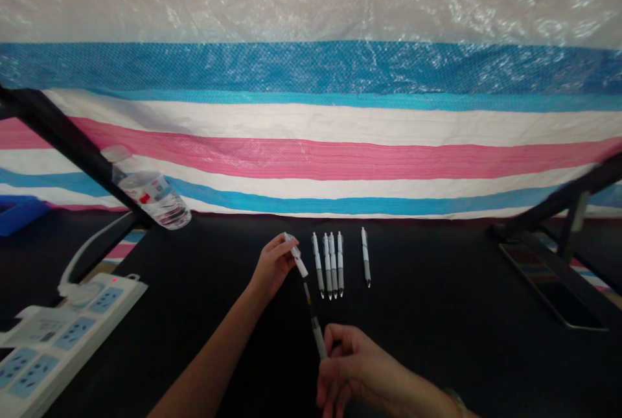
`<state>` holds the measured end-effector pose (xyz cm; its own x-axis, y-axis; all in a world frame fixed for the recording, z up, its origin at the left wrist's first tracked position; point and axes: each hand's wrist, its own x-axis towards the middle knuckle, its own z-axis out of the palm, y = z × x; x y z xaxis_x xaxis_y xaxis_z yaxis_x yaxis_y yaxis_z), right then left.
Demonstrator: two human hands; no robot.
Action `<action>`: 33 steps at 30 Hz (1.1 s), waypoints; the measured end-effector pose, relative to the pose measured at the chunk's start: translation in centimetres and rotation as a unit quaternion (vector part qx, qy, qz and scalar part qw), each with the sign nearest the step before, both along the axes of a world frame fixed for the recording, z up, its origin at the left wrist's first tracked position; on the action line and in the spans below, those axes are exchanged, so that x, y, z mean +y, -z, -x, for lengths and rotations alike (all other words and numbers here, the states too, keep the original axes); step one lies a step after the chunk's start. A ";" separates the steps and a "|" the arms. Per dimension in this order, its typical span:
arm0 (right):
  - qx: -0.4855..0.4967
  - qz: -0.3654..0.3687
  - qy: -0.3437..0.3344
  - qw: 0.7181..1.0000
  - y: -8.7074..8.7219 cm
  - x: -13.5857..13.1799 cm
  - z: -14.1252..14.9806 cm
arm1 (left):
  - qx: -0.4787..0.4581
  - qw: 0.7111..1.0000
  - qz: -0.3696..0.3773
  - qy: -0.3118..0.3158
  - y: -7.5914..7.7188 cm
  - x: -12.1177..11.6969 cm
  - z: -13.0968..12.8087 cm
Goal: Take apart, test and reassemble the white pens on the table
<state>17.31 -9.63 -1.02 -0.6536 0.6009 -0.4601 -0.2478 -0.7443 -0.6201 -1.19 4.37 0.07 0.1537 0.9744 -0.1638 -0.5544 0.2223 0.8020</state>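
Note:
Pinched in my left hand [275, 266] is the white upper barrel of a pen [300, 264], its clip end pointing away from me. My right hand [352, 366] grips the grey lower barrel [318, 339] of the same pen, closer to me. A thin dark refill [308, 293] shows in the gap between the two parts, in line with both. To the right of my left hand, several white and grey pens [333, 266] lie side by side on the black table [427, 288]. One more pen [365, 257] rests apart from them, farther right.
At left lies a white power strip [78, 334] with a plug and cable. A clear plastic bottle [158, 201] leans behind it, near a black frame bar [72, 142]. A dark phone [549, 285] lies at right. Striped plastic sheeting [311, 159] hangs along the back.

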 end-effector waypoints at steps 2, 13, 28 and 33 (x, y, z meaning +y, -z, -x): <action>0.002 -0.004 0.008 1.000 0.2 0.0 0.0 | 0.000 1.000 0.000 0.002 0.0 0.0 0.0; -0.009 0.001 0.027 1.000 -0.4 0.3 0.0 | 0.035 0.993 -0.026 0.112 -0.4 -1.1 -0.8; 0.024 0.004 0.039 0.999 0.5 0.5 0.2 | 0.050 0.969 -0.045 0.238 -0.5 -1.3 -0.3; 0.025 -0.008 0.034 0.999 0.6 0.4 0.1 | 0.038 0.969 -0.042 0.239 -0.4 -1.3 -0.4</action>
<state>17.17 -9.19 -1.59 -0.6327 0.6515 -0.4187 -0.3278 -0.7151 -0.6173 -0.82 3.09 0.46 0.5818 0.8052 -0.1150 -0.3425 0.3708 0.8633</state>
